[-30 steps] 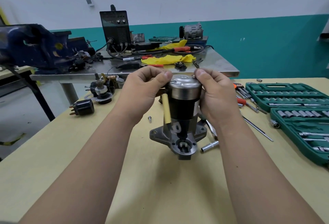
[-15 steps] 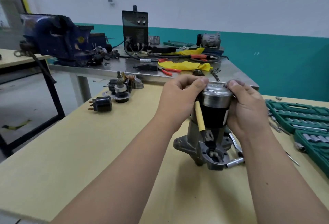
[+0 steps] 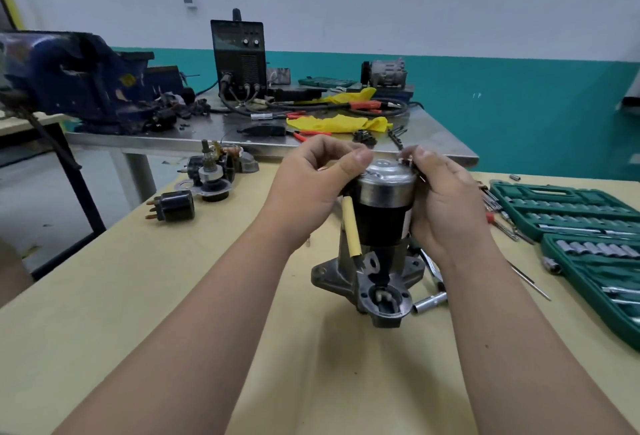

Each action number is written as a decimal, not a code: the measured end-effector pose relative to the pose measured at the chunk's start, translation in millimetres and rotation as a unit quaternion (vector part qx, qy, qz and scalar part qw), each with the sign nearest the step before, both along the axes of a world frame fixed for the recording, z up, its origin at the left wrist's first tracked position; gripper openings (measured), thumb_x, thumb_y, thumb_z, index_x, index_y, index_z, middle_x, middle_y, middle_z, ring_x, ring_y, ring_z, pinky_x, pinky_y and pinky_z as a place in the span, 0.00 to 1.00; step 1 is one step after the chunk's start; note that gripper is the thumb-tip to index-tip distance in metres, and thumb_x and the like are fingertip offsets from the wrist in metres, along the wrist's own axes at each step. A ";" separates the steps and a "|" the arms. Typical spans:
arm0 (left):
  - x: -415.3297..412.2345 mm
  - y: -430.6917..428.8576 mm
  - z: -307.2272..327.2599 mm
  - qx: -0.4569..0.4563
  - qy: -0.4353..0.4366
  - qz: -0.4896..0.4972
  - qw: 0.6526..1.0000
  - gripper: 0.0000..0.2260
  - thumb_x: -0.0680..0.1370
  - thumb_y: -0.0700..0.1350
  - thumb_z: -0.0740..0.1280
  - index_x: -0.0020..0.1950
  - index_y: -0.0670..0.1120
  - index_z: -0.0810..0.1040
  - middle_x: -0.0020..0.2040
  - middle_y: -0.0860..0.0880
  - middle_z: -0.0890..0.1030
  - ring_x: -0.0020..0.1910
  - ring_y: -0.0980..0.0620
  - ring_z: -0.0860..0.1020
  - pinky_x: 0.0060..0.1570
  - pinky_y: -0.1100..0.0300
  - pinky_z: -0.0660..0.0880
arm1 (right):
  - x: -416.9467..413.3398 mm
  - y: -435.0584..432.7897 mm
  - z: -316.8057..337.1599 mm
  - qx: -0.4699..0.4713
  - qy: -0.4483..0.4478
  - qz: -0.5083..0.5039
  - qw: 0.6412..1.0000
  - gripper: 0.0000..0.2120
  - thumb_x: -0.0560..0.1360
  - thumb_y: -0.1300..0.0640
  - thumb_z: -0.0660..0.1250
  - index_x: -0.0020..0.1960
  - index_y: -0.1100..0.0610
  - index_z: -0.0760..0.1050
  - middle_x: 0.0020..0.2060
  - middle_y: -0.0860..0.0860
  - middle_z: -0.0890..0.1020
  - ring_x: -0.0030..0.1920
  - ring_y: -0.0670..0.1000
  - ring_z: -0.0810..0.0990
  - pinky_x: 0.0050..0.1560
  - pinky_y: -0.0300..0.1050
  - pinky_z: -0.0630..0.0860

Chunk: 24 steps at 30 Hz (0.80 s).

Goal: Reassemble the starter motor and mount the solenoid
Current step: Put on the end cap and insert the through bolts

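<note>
Starter motor (image 3: 379, 227): stands upright mid-table (image 3: 173, 313), cast nose down, silver end cap (image 3: 386, 182) up; long axis vertical. Left hand (image 3: 308, 189) at 9 o'clock of the cap, fingers curled, thumb on the rim, grasping the motor. Right hand (image 3: 446, 199) at 3 o'clock, fingers wrapped round the body, fingertips pinching at the rim; what they pinch is too small to tell. Both hands equally near. Black pronged cylinder (image 3: 171, 205), probably the solenoid, lies well apart at 9 o'clock, nearer the left hand.
</note>
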State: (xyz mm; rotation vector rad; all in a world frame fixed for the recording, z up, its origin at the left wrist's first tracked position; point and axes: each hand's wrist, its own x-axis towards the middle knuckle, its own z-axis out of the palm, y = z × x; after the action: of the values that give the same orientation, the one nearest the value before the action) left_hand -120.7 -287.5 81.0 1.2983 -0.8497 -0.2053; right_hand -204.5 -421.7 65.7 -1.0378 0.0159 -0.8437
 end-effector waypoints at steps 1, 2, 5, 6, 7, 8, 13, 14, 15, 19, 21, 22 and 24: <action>2.6 1.8 1.6 0.004 0.004 -0.006 1.000 0.06 0.75 0.45 0.72 0.41 0.46 0.77 0.50 0.51 0.85 0.48 0.55 0.83 0.46 0.59 0.79 | -1.4 -1.1 -0.5 -0.006 0.003 0.006 1.000 0.09 0.77 0.63 0.63 0.41 0.60 0.80 0.39 0.55 0.81 0.45 0.55 0.80 0.49 0.52 0.80; 4.7 3.1 3.9 0.010 0.002 -0.011 1.000 0.07 0.75 0.44 0.72 0.39 0.46 0.76 0.50 0.51 0.85 0.50 0.54 0.83 0.46 0.58 0.79 | -3.3 -3.1 -0.4 -0.016 0.008 0.010 1.000 0.10 0.77 0.63 0.62 0.41 0.60 0.81 0.40 0.55 0.82 0.46 0.56 0.80 0.48 0.51 0.80; 3.8 3.8 10.3 0.019 -0.012 -0.020 1.000 0.08 0.74 0.41 0.72 0.37 0.45 0.77 0.49 0.51 0.86 0.49 0.55 0.84 0.42 0.62 0.79 | -8.2 -9.0 3.8 -0.068 0.038 -0.011 0.997 0.15 0.78 0.64 0.62 0.37 0.56 0.82 0.37 0.51 0.83 0.42 0.50 0.81 0.39 0.44 0.79; 2.6 3.1 12.0 0.018 -0.009 -0.025 0.999 0.07 0.75 0.39 0.72 0.37 0.44 0.78 0.49 0.50 0.86 0.48 0.55 0.84 0.41 0.63 0.79 | -8.9 -10.2 5.5 -0.076 0.048 -0.026 0.996 0.15 0.78 0.64 0.62 0.36 0.56 0.82 0.35 0.50 0.83 0.39 0.48 0.81 0.37 0.42 0.79; 1.8 2.3 13.1 0.021 -0.011 -0.028 0.999 0.06 0.75 0.39 0.72 0.38 0.43 0.79 0.49 0.50 0.86 0.48 0.55 0.84 0.41 0.63 0.79 | -8.9 -11.0 6.9 -0.071 0.054 -0.036 0.995 0.14 0.78 0.64 0.63 0.36 0.56 0.81 0.33 0.50 0.82 0.36 0.47 0.81 0.35 0.42 0.78; 0.9 1.5 13.9 0.032 -0.020 -0.028 0.999 0.04 0.76 0.38 0.71 0.41 0.42 0.80 0.49 0.50 0.86 0.47 0.55 0.84 0.43 0.63 0.80 | -8.3 -11.1 7.2 -0.056 0.056 -0.041 0.996 0.12 0.78 0.64 0.64 0.37 0.57 0.79 0.31 0.50 0.82 0.34 0.47 0.81 0.33 0.42 0.78; -4.7 -2.3 16.4 0.093 -0.085 0.011 0.992 0.06 0.79 0.43 0.67 0.49 0.48 0.84 0.48 0.51 0.86 0.49 0.52 0.83 0.53 0.53 0.81 | -4.0 -10.3 -0.3 0.006 0.037 -0.025 0.999 0.09 0.77 0.60 0.65 0.39 0.58 0.80 0.37 0.55 0.83 0.40 0.53 0.83 0.40 0.48 0.80; -7.0 -2.7 15.8 0.097 -0.094 0.021 0.991 0.06 0.79 0.45 0.67 0.50 0.49 0.84 0.48 0.51 0.85 0.49 0.52 0.83 0.54 0.52 0.80 | -3.6 -10.2 -1.8 0.008 0.034 -0.026 0.999 0.10 0.76 0.59 0.64 0.39 0.57 0.81 0.39 0.56 0.83 0.42 0.54 0.83 0.41 0.49 0.80; -9.0 -3.1 14.7 0.096 -0.097 0.029 0.990 0.05 0.79 0.46 0.68 0.50 0.49 0.84 0.47 0.51 0.85 0.49 0.52 0.83 0.54 0.51 0.80 | -3.5 -10.3 -2.7 0.004 0.033 -0.031 0.999 0.11 0.76 0.60 0.64 0.39 0.57 0.83 0.40 0.56 0.84 0.43 0.55 0.83 0.41 0.49 0.80; -14.4 -5.2 12.4 0.071 -0.056 0.036 0.995 0.05 0.76 0.47 0.71 0.45 0.47 0.81 0.48 0.51 0.85 0.49 0.51 0.83 0.55 0.48 0.80 | -3.6 -8.9 0.4 0.011 0.029 -0.033 0.999 0.11 0.75 0.63 0.66 0.36 0.57 0.82 0.36 0.54 0.84 0.38 0.53 0.83 0.41 0.48 0.79; -12.5 -7.0 13.8 0.067 -0.052 0.034 0.996 0.05 0.78 0.45 0.69 0.43 0.46 0.80 0.50 0.51 0.85 0.50 0.51 0.83 0.54 0.50 0.80 | -2.6 -6.6 1.8 0.030 0.019 -0.041 0.999 0.09 0.75 0.64 0.67 0.37 0.58 0.80 0.33 0.53 0.83 0.35 0.51 0.82 0.39 0.47 0.79; -11.0 -7.8 14.0 0.065 -0.054 0.030 0.996 0.05 0.79 0.44 0.67 0.44 0.46 0.80 0.50 0.51 0.85 0.50 0.52 0.83 0.53 0.53 0.80 | -2.1 -5.5 1.7 0.034 0.013 -0.048 0.998 0.09 0.75 0.63 0.67 0.36 0.58 0.80 0.32 0.52 0.83 0.35 0.50 0.82 0.39 0.46 0.79; -8.5 -8.8 12.7 0.067 -0.065 0.025 0.995 0.07 0.81 0.42 0.64 0.47 0.46 0.82 0.50 0.54 0.85 0.49 0.57 0.83 0.51 0.60 0.79 | -1.2 -4.8 0.2 0.042 0.004 -0.051 0.998 0.13 0.76 0.61 0.65 0.34 0.57 0.82 0.33 0.52 0.83 0.37 0.50 0.82 0.38 0.44 0.79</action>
State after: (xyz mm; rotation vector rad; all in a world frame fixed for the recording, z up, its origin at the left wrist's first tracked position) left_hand -129.2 -296.2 93.7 1.4697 -0.9246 -0.1406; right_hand -205.6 -426.5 65.9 -0.9669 0.1112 -0.9240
